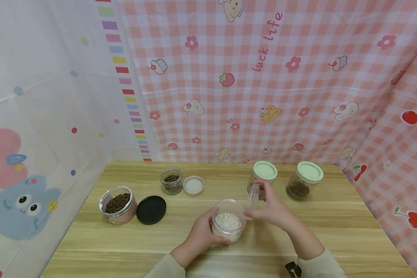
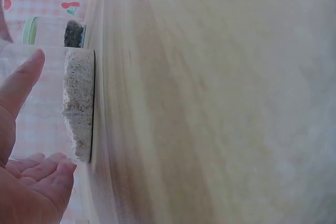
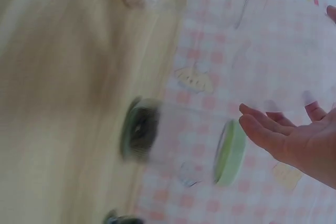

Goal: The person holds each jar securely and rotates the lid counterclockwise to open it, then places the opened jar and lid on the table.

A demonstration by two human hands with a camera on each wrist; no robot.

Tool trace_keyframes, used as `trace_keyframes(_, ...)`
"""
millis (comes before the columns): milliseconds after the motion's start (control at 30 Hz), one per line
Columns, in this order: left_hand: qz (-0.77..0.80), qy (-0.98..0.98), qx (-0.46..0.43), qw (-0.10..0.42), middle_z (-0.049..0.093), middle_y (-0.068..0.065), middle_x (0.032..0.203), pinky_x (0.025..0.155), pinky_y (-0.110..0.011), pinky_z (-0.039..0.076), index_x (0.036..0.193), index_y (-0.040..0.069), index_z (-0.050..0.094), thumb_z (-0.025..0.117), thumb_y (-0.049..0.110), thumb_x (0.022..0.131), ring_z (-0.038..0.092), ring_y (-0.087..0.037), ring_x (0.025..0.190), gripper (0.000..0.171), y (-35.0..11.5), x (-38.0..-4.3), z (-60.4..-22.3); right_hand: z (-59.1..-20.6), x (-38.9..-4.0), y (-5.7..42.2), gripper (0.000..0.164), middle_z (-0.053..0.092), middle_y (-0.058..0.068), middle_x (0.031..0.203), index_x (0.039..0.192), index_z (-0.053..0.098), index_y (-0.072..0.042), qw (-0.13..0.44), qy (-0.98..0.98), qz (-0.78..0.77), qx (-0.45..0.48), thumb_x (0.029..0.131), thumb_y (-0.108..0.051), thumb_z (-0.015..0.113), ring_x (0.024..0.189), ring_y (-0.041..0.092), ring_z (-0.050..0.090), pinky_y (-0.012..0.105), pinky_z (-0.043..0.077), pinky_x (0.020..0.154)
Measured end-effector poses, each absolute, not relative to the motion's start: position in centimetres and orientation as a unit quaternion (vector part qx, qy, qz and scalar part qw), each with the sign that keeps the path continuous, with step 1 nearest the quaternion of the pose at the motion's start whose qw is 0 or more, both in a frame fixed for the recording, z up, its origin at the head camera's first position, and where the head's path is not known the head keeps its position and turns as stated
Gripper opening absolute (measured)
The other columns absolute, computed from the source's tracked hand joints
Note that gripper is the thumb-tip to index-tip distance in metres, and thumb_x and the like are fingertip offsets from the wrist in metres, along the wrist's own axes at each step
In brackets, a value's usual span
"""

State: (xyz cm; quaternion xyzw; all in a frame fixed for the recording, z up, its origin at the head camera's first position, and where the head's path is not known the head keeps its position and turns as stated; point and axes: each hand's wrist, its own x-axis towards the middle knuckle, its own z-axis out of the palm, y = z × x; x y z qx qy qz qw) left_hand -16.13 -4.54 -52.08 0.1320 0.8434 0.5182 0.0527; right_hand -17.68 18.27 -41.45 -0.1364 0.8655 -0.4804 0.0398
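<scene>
My left hand (image 1: 200, 233) grips a clear jar (image 1: 233, 236) from its left side, thumb in front and fingers around the far side. The jar stands upright and uncovered on the table. Pale flakes (image 2: 79, 106) fill its lower part, as the left wrist view shows. To its upper right, my right hand (image 1: 272, 207) holds a translucent lid (image 1: 253, 197) by its edges between thumb and fingers. That lid is tilted nearly on edge, beside the jar's rim. In the right wrist view the lid (image 3: 281, 59) is faint against the cloth.
At left are an uncovered jar of brown pellets (image 1: 119, 218), a black lid (image 1: 151, 209), a small glass jar (image 1: 172, 188) and a white lid (image 1: 194, 185). Two green-lidded jars stand at back right, one (image 1: 265, 172) behind my right hand, another (image 1: 304, 181) farther right.
</scene>
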Motion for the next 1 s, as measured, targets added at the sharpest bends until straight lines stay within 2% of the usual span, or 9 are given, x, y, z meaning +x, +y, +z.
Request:
trace_keyframes(100, 0.514, 0.847, 0.126, 0.052, 0.053, -0.016, 0.135, 0.105, -0.044, 0.040, 0.141, 0.004, 0.041, 0.093, 0.030, 0.051, 0.050, -0.028, 0.125, 0.107, -4.5, -16.2, -52.2, -42.3, -17.5, 19.4, 0.083, 0.047, 0.020, 0.130, 0.131, 0.033, -0.007, 0.056, 0.862, -0.489, -0.122, 0.068, -0.021, 0.084, 0.125, 0.038, 0.041, 0.062, 0.032, 0.102)
trace_keyframes(167, 0.511, 0.849, 0.125, 0.049, 0.054, -0.016, 0.135, 0.106, -0.044, 0.040, 0.141, 0.004, 0.041, 0.093, 0.030, 0.051, 0.050, -0.028, 0.125, 0.107, -4.5, -16.2, -52.2, -43.1, -17.4, 20.0, 0.082, 0.047, 0.020, 0.132, 0.130, 0.033, -0.006, 0.065, 0.866, -0.480, -0.123, 0.068, -0.022, 0.085, 0.127, 0.038, 0.040, 0.063, 0.032, 0.102)
trace_keyframes(300, 0.512, 0.849, 0.126, 0.045, 0.054, -0.017, 0.133, 0.105, -0.046, 0.039, 0.140, 0.003, 0.042, 0.093, 0.030, 0.050, 0.050, -0.030, 0.124, 0.107, -4.5, -16.1, -52.1, -44.8, -17.2, 20.9, 0.085, 0.050, 0.018, 0.132, 0.129, 0.036, -0.004, 0.074, 0.879, -0.455, -0.125, 0.065, -0.026, 0.087, 0.121, 0.035, 0.044, 0.051, 0.041, 0.093)
trace_keyframes(400, 0.511, 0.849, 0.127, 0.043, 0.055, -0.017, 0.133, 0.105, -0.047, 0.039, 0.140, 0.002, 0.043, 0.093, 0.030, 0.050, 0.051, -0.030, 0.123, 0.106, -4.5, -16.1, -52.1, -46.0, -17.1, 21.2, 0.087, 0.053, 0.013, 0.131, 0.127, 0.039, -0.007, 0.074, 0.886, -0.442, -0.117, 0.060, -0.029, 0.089, 0.116, 0.031, 0.046, 0.043, 0.044, 0.088)
trace_keyframes(533, 0.505, 0.852, 0.131, 0.039, 0.056, -0.017, 0.132, 0.104, -0.047, 0.040, 0.139, 0.002, 0.043, 0.093, 0.030, 0.050, 0.051, -0.030, 0.122, 0.106, -4.5, -16.1, -52.1, -47.0, -16.9, 21.4, 0.089, 0.054, 0.015, 0.133, 0.127, 0.041, -0.006, 0.071, 0.887, -0.441, -0.115, 0.057, -0.028, 0.090, 0.118, 0.034, 0.047, 0.051, 0.044, 0.092)
trace_keyframes(733, 0.505, 0.853, 0.126, 0.043, 0.055, -0.015, 0.133, 0.105, -0.045, 0.040, 0.140, 0.004, 0.043, 0.093, 0.030, 0.050, 0.051, -0.028, 0.123, 0.107, -4.5, -16.0, -52.0, -47.5, -16.5, 21.6, 0.087, 0.055, 0.017, 0.132, 0.125, 0.041, -0.007, 0.068, 0.887, -0.441, -0.119, 0.056, -0.026, 0.091, 0.121, 0.037, 0.047, 0.063, 0.034, 0.099)
trace_keyframes(1000, 0.501, 0.855, 0.127, 0.042, 0.056, -0.015, 0.132, 0.105, -0.046, 0.040, 0.139, 0.004, 0.044, 0.093, 0.031, 0.050, 0.051, -0.029, 0.123, 0.105, -4.5, -16.1, -52.0, -47.8, -16.3, 22.0, 0.088, 0.050, 0.019, 0.135, 0.126, 0.037, -0.003, 0.079, 0.878, -0.452, -0.138, 0.059, -0.025, 0.090, 0.126, 0.042, 0.042, 0.065, 0.028, 0.104)
